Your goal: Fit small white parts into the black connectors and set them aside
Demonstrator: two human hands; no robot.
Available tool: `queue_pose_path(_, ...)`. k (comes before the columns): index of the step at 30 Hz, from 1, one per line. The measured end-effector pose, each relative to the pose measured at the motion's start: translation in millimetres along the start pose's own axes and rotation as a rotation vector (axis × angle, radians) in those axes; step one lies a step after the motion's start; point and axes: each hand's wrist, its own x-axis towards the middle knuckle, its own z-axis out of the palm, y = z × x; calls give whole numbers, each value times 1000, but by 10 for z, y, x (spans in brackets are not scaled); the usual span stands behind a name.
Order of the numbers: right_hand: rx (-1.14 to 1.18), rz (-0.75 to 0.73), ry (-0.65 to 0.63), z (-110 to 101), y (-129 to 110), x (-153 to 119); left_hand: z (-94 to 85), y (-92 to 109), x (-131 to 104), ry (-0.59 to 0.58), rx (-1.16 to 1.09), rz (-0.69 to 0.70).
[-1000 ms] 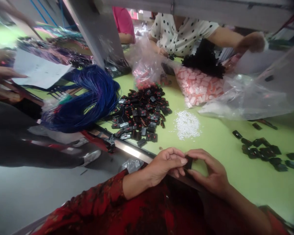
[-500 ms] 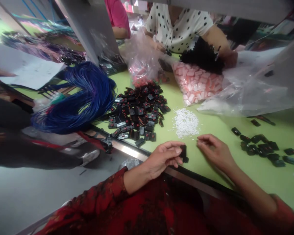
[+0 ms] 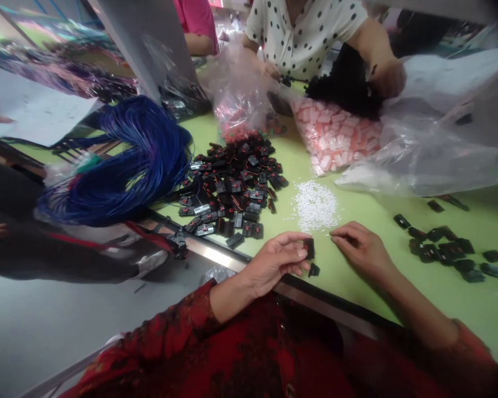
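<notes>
Between the thumb and fingers of my left hand (image 3: 280,257) is a black plastic connector housing (image 3: 309,249), held upright above the table's front edge. A separate small black piece (image 3: 314,270) lies on the table just below it. My right hand (image 3: 363,249) has thumb and forefinger pinched together at the near edge of a heap of tiny white pieces (image 3: 315,205). A white speck shows by those fingertips; whether they grip it I cannot make out. Left of the white heap spreads a large pile of black connector housings (image 3: 236,190) with red parts.
A bundle of blue wires (image 3: 145,160) lies on the left. Behind are a bag of pink-white parts (image 3: 336,135) and a bag of red parts (image 3: 238,110). More black housings (image 3: 444,246) lie at right. Across the table (image 3: 377,207) sits a person in a dotted shirt (image 3: 302,41).
The connector housing in my left hand has risen slightly, and the small black piece below now shows apart from it. My right fingertips have moved a little left and are closer together.
</notes>
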Motion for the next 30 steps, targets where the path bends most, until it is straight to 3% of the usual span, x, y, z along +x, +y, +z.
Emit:
queue_pose_path(12,-302,-113,-95,15,-224,111,5,-43,-12,-10,29,46)
queue_pose_path(20,298,77,-98,82,-661,-146,24,-73,-27,9,63,130)
queue_pose_path(30,319,159,-91,137,-896,-207,58,-98,-36,63,111,205)
